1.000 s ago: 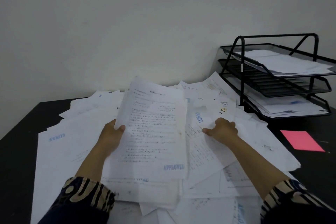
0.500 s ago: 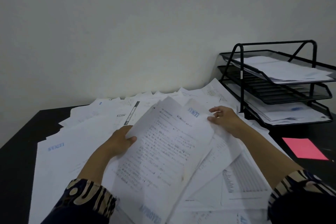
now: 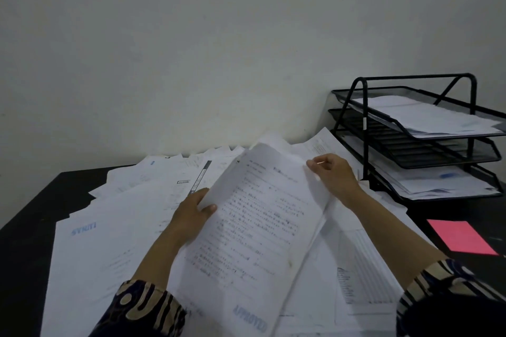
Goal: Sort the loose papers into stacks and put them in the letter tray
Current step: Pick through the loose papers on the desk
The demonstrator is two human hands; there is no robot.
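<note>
A thin stack of printed sheets (image 3: 254,232) stamped APPROVED is tilted up over the paper pile. My left hand (image 3: 191,216) grips its left edge, thumb on top. My right hand (image 3: 332,175) pinches the stack's top right corner. Loose white papers (image 3: 115,227) lie spread over the black table beneath, one stamped in blue. The black three-tier mesh letter tray (image 3: 416,150) stands at the right against the wall. Papers lie in its top and bottom tiers; the middle tier looks bare.
A pink sheet (image 3: 462,236) lies on the black table (image 3: 24,241) in front of the tray. A white wall rises directly behind the table. More sheets (image 3: 364,268) with a table print lie under my right forearm.
The held stack has tilted to the right and come lower. My right hand left the pile and moved up to take the stack's top right corner.
</note>
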